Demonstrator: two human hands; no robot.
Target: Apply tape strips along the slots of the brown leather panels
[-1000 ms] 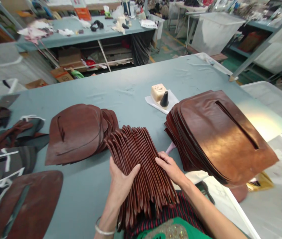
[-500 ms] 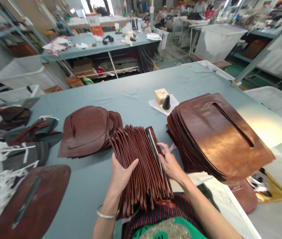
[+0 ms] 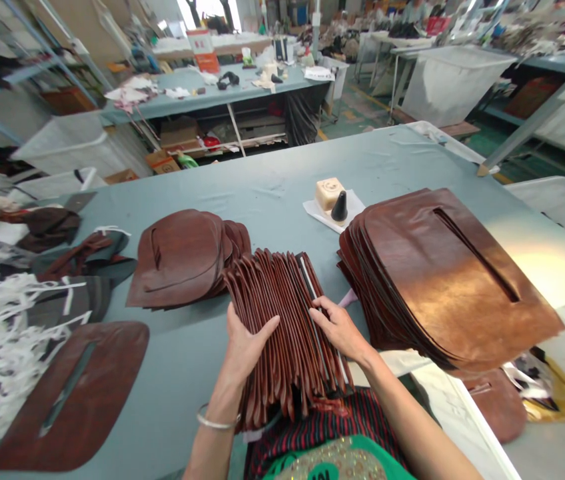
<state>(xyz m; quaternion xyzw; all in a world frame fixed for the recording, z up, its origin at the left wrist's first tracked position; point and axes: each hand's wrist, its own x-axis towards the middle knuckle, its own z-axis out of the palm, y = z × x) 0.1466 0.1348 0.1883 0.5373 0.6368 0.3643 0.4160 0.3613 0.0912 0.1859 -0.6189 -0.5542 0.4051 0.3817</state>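
A row of folded brown leather pieces (image 3: pixel 277 320) stands on edge at the table's front, against my body. My left hand (image 3: pixel 247 343) holds the row's left side, thumb lying over the folds and fingers partly hidden behind them. At the right end my right hand (image 3: pixel 340 327) grips the last pieces, its fingertips by a black-and-white strip (image 3: pixel 308 277). To the left lies a pile of brown leather panels (image 3: pixel 180 257) with rounded ends. On the right is a taller stack of larger slotted leather panels (image 3: pixel 442 267).
Beyond the row, a cream block (image 3: pixel 329 193) and a black cone (image 3: pixel 339 206) sit on white paper. One slotted leather panel (image 3: pixel 75 393) and tangled white strips (image 3: pixel 7 360) lie at left. A white bin (image 3: pixel 455 87) stands beyond the table.
My right hand's fingers have drawn in over the strip at the row's right end. My left hand keeps its hold. The whole view has shifted slightly.
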